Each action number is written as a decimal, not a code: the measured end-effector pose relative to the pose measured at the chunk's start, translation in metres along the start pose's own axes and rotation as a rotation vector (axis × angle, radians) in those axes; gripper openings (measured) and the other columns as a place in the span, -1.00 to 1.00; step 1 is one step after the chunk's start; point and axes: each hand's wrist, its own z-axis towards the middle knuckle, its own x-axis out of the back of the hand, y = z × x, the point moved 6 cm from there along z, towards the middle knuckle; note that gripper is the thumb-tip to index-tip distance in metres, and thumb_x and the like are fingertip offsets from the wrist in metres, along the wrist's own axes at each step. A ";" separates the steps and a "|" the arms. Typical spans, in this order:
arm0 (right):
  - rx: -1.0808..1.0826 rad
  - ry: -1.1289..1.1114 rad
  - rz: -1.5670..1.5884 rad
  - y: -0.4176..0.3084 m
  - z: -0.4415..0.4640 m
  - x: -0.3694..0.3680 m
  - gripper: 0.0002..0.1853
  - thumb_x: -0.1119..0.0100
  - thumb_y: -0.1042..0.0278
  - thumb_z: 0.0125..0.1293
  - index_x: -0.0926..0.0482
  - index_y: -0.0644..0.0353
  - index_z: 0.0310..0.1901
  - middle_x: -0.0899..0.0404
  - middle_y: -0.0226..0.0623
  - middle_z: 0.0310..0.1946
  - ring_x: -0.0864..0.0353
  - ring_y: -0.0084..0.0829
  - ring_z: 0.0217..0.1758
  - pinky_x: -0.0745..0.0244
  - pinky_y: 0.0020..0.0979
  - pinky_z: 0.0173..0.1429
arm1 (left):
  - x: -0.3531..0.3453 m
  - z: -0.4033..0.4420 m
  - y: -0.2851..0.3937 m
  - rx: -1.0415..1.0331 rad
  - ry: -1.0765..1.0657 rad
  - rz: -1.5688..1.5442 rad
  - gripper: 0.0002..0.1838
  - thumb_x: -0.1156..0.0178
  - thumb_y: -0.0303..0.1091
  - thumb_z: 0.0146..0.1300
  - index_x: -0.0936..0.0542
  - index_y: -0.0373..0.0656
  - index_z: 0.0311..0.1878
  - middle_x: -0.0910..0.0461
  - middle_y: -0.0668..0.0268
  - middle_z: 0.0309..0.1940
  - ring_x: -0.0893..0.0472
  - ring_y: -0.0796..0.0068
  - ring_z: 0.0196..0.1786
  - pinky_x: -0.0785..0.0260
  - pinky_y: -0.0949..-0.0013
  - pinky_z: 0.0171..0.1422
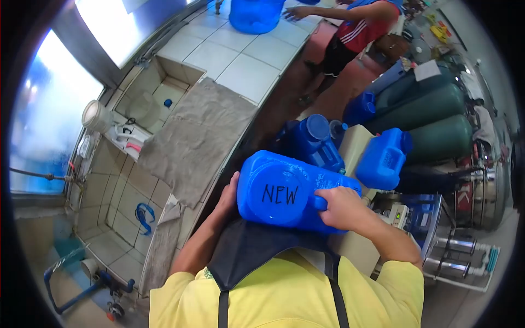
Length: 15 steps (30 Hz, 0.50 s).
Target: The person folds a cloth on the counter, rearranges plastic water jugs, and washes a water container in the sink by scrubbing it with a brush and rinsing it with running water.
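Note:
A blue plastic water jug is held tilted in front of my chest, against the dark apron. Its wide round cap faces up at me with "NEW" written on it in black. My right hand is closed around the jug's handle, thumb on top. At the jug's left side, my left hand supports its edge; most of its fingers are hidden behind the jug. Water drops show on the jug's upper side.
More blue jugs stand just beyond, by a beige surface. To the left, a tiled counter has a grey cloth and sink basins. A person in red reaches toward another blue container. Green tanks lie right.

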 end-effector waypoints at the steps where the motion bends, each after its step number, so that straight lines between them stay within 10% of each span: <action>1: 0.004 -0.008 0.016 0.001 0.008 -0.006 -0.68 -0.20 0.43 0.06 -0.72 0.21 -0.10 -0.75 0.01 -0.25 -0.68 0.15 -0.26 -0.60 -0.06 -0.11 | 0.001 0.014 -0.007 -0.043 -0.006 -0.024 -0.42 0.07 0.07 0.58 -0.35 -0.15 0.44 -0.62 0.13 0.10 -0.62 0.32 0.04 -0.45 0.25 0.26; 9: 0.047 -0.148 0.032 -0.001 0.079 -0.077 -0.72 -0.22 0.39 0.11 -0.71 0.22 -0.13 -0.75 0.03 -0.21 -0.67 0.18 -0.21 -0.59 -0.03 -0.10 | 0.021 0.003 0.057 -0.290 0.069 -0.186 -0.63 -0.04 -0.17 0.55 -0.61 -0.19 0.20 -0.68 0.16 0.09 -0.61 0.36 0.07 -0.44 0.32 0.26; 12: 0.063 -0.212 -0.002 0.002 0.102 -0.104 -0.72 -0.23 0.39 0.15 -0.71 0.22 -0.10 -0.75 0.03 -0.17 -0.68 0.16 -0.17 -0.60 -0.04 -0.03 | 0.051 -0.044 0.148 -0.923 0.487 0.560 -0.56 -0.29 -0.14 0.35 -0.62 -0.19 0.19 -0.61 0.06 0.19 -0.54 0.08 0.32 -0.33 0.21 0.42; 15: 0.076 -0.267 -0.048 0.009 0.122 -0.128 -0.71 -0.24 0.38 0.18 -0.72 0.22 -0.07 -0.75 0.02 -0.13 -0.70 0.14 -0.13 -0.62 -0.05 0.04 | 0.085 -0.009 0.187 -0.885 0.921 1.002 -0.24 -0.28 0.16 0.29 -0.42 -0.05 0.45 -0.23 0.02 0.52 -0.15 -0.08 0.58 -0.04 -0.11 0.58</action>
